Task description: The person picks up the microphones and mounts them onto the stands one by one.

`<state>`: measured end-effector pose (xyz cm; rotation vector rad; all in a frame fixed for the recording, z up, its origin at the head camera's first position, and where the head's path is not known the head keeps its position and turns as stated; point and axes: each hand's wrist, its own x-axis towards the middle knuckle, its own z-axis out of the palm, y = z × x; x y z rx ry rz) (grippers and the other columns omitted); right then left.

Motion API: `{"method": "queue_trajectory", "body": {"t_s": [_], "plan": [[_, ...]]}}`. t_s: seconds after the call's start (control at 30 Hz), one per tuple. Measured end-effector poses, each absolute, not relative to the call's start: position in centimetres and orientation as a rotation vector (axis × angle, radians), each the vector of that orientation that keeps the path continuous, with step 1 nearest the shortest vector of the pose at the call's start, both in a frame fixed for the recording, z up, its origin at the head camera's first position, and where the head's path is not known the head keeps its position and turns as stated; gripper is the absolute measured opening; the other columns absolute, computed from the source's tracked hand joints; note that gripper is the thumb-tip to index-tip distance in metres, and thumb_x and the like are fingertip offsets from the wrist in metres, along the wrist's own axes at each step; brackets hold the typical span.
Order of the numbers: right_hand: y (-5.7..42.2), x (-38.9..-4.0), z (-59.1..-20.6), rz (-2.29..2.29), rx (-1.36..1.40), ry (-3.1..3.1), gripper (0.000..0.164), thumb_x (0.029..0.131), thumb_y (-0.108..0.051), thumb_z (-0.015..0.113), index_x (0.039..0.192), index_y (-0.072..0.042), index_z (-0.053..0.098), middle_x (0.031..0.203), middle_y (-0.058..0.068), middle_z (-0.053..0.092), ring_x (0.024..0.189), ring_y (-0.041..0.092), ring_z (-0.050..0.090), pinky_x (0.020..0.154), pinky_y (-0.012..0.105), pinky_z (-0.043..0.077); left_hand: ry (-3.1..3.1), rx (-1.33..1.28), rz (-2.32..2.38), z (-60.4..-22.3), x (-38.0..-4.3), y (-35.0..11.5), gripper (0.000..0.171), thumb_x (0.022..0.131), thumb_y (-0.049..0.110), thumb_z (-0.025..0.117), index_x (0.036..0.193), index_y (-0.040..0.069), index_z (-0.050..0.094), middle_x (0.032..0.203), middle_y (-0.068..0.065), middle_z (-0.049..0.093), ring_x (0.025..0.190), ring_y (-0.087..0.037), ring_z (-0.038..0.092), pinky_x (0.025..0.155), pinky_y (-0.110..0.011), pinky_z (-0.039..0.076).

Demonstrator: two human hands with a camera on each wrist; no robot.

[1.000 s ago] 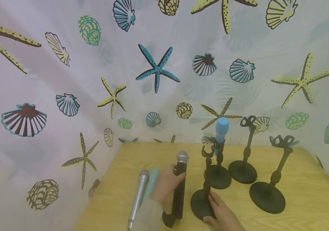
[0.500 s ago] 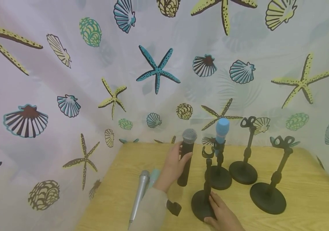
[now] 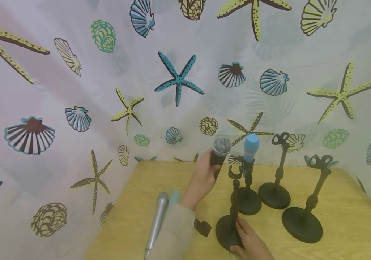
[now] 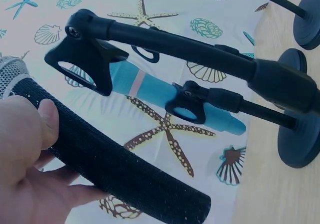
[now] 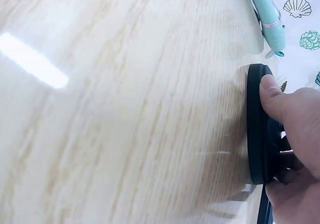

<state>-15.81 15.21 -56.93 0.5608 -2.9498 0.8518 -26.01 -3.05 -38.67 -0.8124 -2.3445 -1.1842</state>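
Your left hand (image 3: pixel 205 175) has its fingers and thumb curled round the black microphone (image 3: pixel 217 159), close under its head. Your right hand (image 3: pixel 252 238) grips the round foot of the near stand (image 3: pixel 227 231), thumb at the rim. The black microphone is up in the air, leaning, over the middle of the table (image 3: pixel 146 180), near the stand's bare clip (image 4: pixel 87 49).

You hold it by the top, so a loose squeeze could let its long tail swing and knock the clip. If it pushes hard there while your right hand goes soft, the near stand might tip. Reach too far, and you could bump the blue microphone (image 3: pixel 251 146) just behind.

It has a round silver mesh head and a dark tube with pale specks. From your left wrist the tube looks bent; I can't tell if it really is.

A small black piece (image 3: pixel 202 227) lies just beside the near stand. Further out, a silver microphone (image 3: pixel 156 224) and a teal microphone (image 3: pixel 173 198) lie toward the table's left edge.
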Motion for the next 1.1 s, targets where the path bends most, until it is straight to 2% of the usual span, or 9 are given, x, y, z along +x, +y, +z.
{"method": "queue_trajectory", "body": {"t_s": [0.3, 0.47, 0.6, 0.8, 0.9, 1.1], "plan": [[15.3, -15.9, -57.1, 0.816, 0.61, -2.913, 0.083, 0.08, -0.034, 0.08, 0.135, 0.018, 0.046, 0.146, 0.034, 0.04, 0.133, 0.05, 0.043, 0.103, 0.059, 0.043, -2.207, -0.922, -1.277, -36.6, -25.8, -1.2, 0.044, 0.097, 0.009, 0.055, 0.139, 0.007, 0.045, 0.136, -0.011, 0.059, 0.127, -0.021, 0.058, 0.107, -0.027, 0.047], [15.4, -15.8, -57.2, 0.821, 0.622, -2.92, 0.084, 0.08, -0.035, 0.079, 0.135, 0.019, 0.046, 0.146, 0.035, 0.04, 0.133, 0.052, 0.043, 0.103, 0.06, 0.043, -2.227, -0.991, -1.342, -35.9, -25.6, -0.6, 0.042, 0.098, 0.013, 0.054, 0.139, 0.009, 0.044, 0.137, -0.008, 0.057, 0.133, -0.018, 0.053, 0.112, -0.03, 0.043], [15.5, -15.8, -57.0, 0.838, 0.622, -2.928, 0.084, 0.081, -0.036, 0.078, 0.135, 0.019, 0.045, 0.146, 0.036, 0.039, 0.133, 0.053, 0.041, 0.104, 0.061, 0.042, -2.303, -1.054, -1.347, -35.7, -25.4, -0.5, 0.046, 0.1, 0.014, 0.05, 0.144, 0.01, 0.038, 0.143, -0.008, 0.052, 0.138, -0.018, 0.047, 0.116, -0.031, 0.039], [15.4, -15.7, -56.9, 0.861, 0.595, -2.94, 0.084, 0.08, -0.035, 0.079, 0.135, 0.018, 0.045, 0.147, 0.035, 0.039, 0.134, 0.053, 0.041, 0.105, 0.061, 0.041, -2.315, -1.177, -1.395, -36.0, -25.5, -0.7, 0.051, 0.101, 0.015, 0.049, 0.148, 0.009, 0.032, 0.145, -0.012, 0.049, 0.137, -0.023, 0.048, 0.113, -0.032, 0.042], [15.3, -15.7, -56.9, 0.866, 0.598, -2.938, 0.084, 0.08, -0.035, 0.079, 0.135, 0.019, 0.045, 0.147, 0.035, 0.039, 0.134, 0.053, 0.041, 0.104, 0.061, 0.041, -2.332, -1.223, -1.416, -36.1, -25.6, -0.9, 0.052, 0.1, 0.015, 0.051, 0.149, 0.009, 0.033, 0.145, -0.011, 0.049, 0.137, -0.023, 0.048, 0.112, -0.034, 0.043], [15.4, -15.4, -56.9, 0.868, 0.591, -2.922, 0.082, 0.081, -0.034, 0.078, 0.136, 0.018, 0.045, 0.148, 0.035, 0.038, 0.134, 0.053, 0.041, 0.103, 0.061, 0.042, -2.423, -1.273, -1.213, -36.0, -25.8, -1.3, 0.059, 0.093, 0.022, 0.07, 0.143, 0.012, 0.041, 0.137, -0.005, 0.051, 0.118, -0.015, 0.051, 0.104, -0.032, 0.047]]}}
